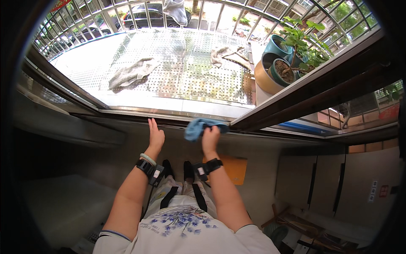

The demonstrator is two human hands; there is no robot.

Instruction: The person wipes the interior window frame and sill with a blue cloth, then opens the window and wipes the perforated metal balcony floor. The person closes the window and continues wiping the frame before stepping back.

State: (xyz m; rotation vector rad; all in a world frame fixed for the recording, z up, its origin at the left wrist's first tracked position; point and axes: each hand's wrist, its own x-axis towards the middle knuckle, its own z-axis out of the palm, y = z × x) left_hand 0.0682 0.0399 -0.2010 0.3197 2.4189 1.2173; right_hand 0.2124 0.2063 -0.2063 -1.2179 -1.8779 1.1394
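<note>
Blue cloth (193,130) at the window sill (169,114), gripped in right hand (210,137).
For an even wipe, I'd keep the cloth bunched under the fingers, press lightly and follow the sill lengthwise, with loose folds tucked clear of the frame edge. Cloth sits under and ahead of the right fingers, spilling toward the left hand (156,137) but apart from it; left is empty, fingers extended, fingertips by the sill, contact unclear.

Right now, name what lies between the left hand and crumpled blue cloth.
Head view: between left hand and blue cloth, a bare stretch of dark window rail.
</note>
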